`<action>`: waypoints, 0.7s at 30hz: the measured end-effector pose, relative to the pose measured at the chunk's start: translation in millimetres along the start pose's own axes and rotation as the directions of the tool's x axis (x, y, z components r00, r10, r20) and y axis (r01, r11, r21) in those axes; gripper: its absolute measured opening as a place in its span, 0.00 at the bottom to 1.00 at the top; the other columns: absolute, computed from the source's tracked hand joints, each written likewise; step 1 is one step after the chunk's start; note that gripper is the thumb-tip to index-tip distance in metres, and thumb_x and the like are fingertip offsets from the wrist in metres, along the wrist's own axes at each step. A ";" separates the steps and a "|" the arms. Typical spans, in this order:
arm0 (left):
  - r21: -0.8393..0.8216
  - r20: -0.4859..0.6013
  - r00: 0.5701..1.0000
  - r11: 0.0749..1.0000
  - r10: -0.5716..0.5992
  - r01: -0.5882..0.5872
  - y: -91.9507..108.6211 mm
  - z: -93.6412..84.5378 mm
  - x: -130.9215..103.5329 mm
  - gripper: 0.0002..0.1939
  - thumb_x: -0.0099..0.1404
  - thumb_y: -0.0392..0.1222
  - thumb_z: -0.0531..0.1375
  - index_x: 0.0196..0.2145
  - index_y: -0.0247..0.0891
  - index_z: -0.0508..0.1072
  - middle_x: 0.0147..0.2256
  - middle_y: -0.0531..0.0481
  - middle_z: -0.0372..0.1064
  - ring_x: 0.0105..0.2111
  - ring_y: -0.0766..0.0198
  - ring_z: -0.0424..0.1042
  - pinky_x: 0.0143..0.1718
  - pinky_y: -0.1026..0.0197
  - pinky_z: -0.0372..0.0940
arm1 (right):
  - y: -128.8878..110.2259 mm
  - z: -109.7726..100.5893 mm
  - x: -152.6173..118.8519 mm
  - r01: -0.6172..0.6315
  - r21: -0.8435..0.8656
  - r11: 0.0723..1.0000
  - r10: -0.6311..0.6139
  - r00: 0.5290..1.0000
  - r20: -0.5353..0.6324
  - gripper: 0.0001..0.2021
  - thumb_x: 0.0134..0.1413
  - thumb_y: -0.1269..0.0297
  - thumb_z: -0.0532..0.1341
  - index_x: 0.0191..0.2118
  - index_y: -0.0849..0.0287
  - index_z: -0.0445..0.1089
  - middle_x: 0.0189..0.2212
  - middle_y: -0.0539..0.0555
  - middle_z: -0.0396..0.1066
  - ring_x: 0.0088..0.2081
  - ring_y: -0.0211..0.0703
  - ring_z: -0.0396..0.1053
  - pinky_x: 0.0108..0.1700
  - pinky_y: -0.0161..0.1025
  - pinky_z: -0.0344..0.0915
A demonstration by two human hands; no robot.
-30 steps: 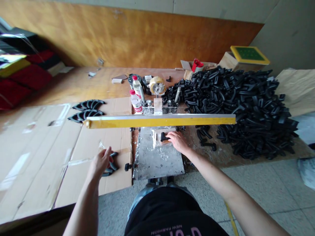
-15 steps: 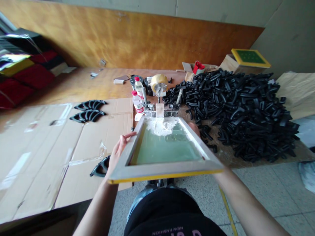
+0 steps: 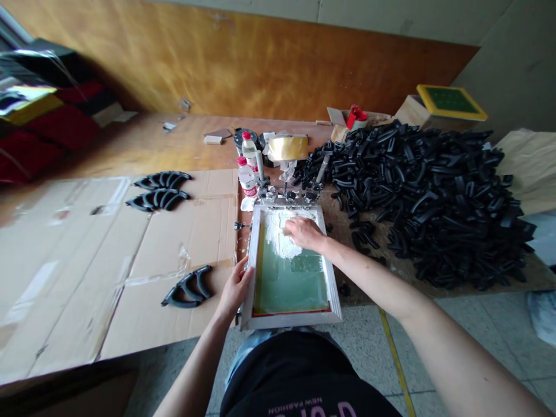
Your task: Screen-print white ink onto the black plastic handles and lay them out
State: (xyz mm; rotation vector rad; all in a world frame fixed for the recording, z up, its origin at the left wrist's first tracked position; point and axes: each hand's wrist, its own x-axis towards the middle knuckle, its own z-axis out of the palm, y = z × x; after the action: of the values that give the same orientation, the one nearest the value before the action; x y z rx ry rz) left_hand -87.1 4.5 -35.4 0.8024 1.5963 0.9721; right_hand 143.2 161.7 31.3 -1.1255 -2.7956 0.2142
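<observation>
A screen printing frame (image 3: 295,318) with a greenish mesh (image 3: 289,284) lies before me, hinged at its far end to a metal clamp (image 3: 289,197). White ink (image 3: 274,226) is smeared over the mesh's far part. My right hand (image 3: 304,233) is closed around a small pale squeegee (image 3: 284,231), mostly hidden by the fingers, in the ink. Along the frame's left rail, my left hand (image 3: 237,285) grips the edge, its lower fingers out of sight. Left of that hand, several curved black plastic parts (image 3: 187,292) rest on cardboard.
A big heap of black plastic parts (image 3: 425,202) covers the right side. Behind the frame stand two red-capped bottles (image 3: 247,179) and a tape roll (image 3: 287,147). More black parts (image 3: 160,200) lie on the flattened cardboard (image 3: 165,243). A yellow-rimmed screen (image 3: 452,101) sits on a box.
The raised screen frame has been lowered flat. My right hand has left its right side and taken hold of the squeegee at the far end. My left hand stays on the left rail.
</observation>
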 end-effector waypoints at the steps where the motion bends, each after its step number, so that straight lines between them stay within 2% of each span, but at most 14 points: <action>1: -0.006 -0.011 1.000 1.000 0.004 -0.004 1.0 0.1 -0.8 0.37 0.55 0.58 0.65 0.58 0.38 0.69 0.34 0.46 0.76 0.35 0.56 0.75 0.35 0.60 0.68 | 0.6 -2.0 -10.3 0.086 0.017 0.996 -0.087 0.996 0.025 0.07 0.55 0.76 0.57 0.36 0.61 0.71 0.35 0.56 0.74 0.39 0.44 0.69 0.41 0.37 0.62; 3: -0.029 -0.045 0.999 1.000 0.002 -0.003 3.9 1.2 -2.7 0.35 0.53 0.57 0.66 0.56 0.38 0.71 0.34 0.46 0.76 0.35 0.56 0.75 0.36 0.60 0.68 | 2.7 -7.2 -24.3 0.217 0.073 0.973 -0.222 0.972 0.076 0.07 0.53 0.77 0.59 0.33 0.59 0.71 0.33 0.54 0.73 0.38 0.44 0.69 0.39 0.37 0.61; 4: -0.045 -0.062 0.998 0.999 -0.005 0.002 5.6 1.9 -3.6 0.35 0.52 0.56 0.67 0.54 0.38 0.72 0.33 0.46 0.76 0.35 0.55 0.75 0.35 0.60 0.68 | 3.7 -8.9 -27.2 0.243 0.100 0.965 -0.251 0.964 0.086 0.06 0.52 0.76 0.60 0.32 0.58 0.71 0.33 0.53 0.73 0.38 0.44 0.69 0.39 0.37 0.60; 6: -0.070 -0.077 0.997 0.997 -0.023 0.018 8.8 2.9 -5.3 0.35 0.51 0.56 0.68 0.54 0.38 0.72 0.32 0.47 0.76 0.34 0.55 0.75 0.34 0.60 0.68 | 4.8 -7.5 -27.3 0.214 0.111 0.970 -0.220 0.974 0.047 0.05 0.54 0.74 0.60 0.31 0.58 0.71 0.32 0.53 0.73 0.37 0.44 0.68 0.38 0.37 0.60; 9: -0.054 -0.053 0.998 0.998 -0.036 0.034 11.9 3.7 -7.5 0.37 0.52 0.58 0.67 0.56 0.38 0.71 0.31 0.47 0.76 0.32 0.57 0.74 0.31 0.61 0.67 | 3.0 5.6 -28.0 0.171 0.054 0.984 -0.166 0.983 -0.079 0.07 0.56 0.76 0.57 0.35 0.60 0.72 0.34 0.56 0.73 0.40 0.46 0.67 0.42 0.40 0.61; 12: -0.005 -0.025 0.999 0.999 -0.035 0.035 14.5 4.7 -9.8 0.39 0.55 0.60 0.64 0.59 0.37 0.67 0.31 0.47 0.76 0.31 0.58 0.74 0.30 0.63 0.66 | 0.5 16.1 -36.1 0.260 0.058 0.964 -0.253 0.962 -0.106 0.08 0.56 0.76 0.57 0.36 0.61 0.72 0.35 0.58 0.73 0.42 0.47 0.66 0.45 0.41 0.62; 14: 0.009 -0.025 0.999 0.999 -0.034 0.034 19.3 5.2 -12.5 0.39 0.55 0.60 0.63 0.60 0.36 0.66 0.31 0.47 0.76 0.30 0.59 0.74 0.29 0.63 0.65 | 1.0 14.1 -35.2 0.263 0.098 0.960 -0.254 0.962 -0.100 0.05 0.57 0.73 0.59 0.36 0.60 0.72 0.34 0.56 0.73 0.40 0.46 0.67 0.44 0.40 0.63; 16: 0.008 -0.031 0.999 0.999 -0.039 0.039 29.3 4.3 -17.2 0.40 0.54 0.60 0.64 0.60 0.36 0.66 0.31 0.47 0.76 0.29 0.59 0.73 0.28 0.63 0.65 | 4.3 5.6 -22.1 0.159 0.134 0.978 -0.144 0.983 -0.117 0.05 0.58 0.67 0.62 0.39 0.59 0.73 0.35 0.54 0.73 0.40 0.45 0.68 0.43 0.39 0.63; 18: -0.005 -0.019 0.999 0.999 -0.042 0.042 44.9 1.1 -23.9 0.42 0.52 0.60 0.66 0.60 0.37 0.66 0.29 0.49 0.75 0.27 0.60 0.72 0.27 0.63 0.64 | 12.0 -6.9 0.2 0.008 0.159 0.987 0.016 0.989 -0.150 0.15 0.58 0.63 0.64 0.50 0.55 0.71 0.39 0.54 0.74 0.41 0.45 0.69 0.43 0.39 0.64; 20: -0.025 0.009 1.000 1.000 -0.013 0.013 64.7 -3.8 -31.1 0.41 0.51 0.61 0.66 0.59 0.39 0.68 0.29 0.50 0.75 0.28 0.60 0.72 0.27 0.64 0.63 | 26.8 -21.3 21.3 -0.103 0.176 0.979 0.135 0.973 -0.185 0.27 0.56 0.63 0.66 0.61 0.50 0.62 0.45 0.53 0.74 0.42 0.44 0.70 0.45 0.39 0.64; 21: -0.033 0.018 1.000 0.999 0.010 -0.010 75.3 -6.3 -33.9 0.39 0.51 0.62 0.66 0.56 0.40 0.70 0.30 0.50 0.75 0.28 0.61 0.71 0.26 0.64 0.63 | 37.4 -28.6 27.8 -0.139 0.183 0.973 0.177 0.962 -0.208 0.30 0.56 0.63 0.65 0.64 0.48 0.59 0.46 0.53 0.73 0.43 0.45 0.70 0.46 0.40 0.65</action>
State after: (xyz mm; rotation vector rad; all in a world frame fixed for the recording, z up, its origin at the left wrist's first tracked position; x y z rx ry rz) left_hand -84.1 7.1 47.4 0.7955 1.5582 0.9925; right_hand 153.4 210.2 54.5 -1.2482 -2.4451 0.3108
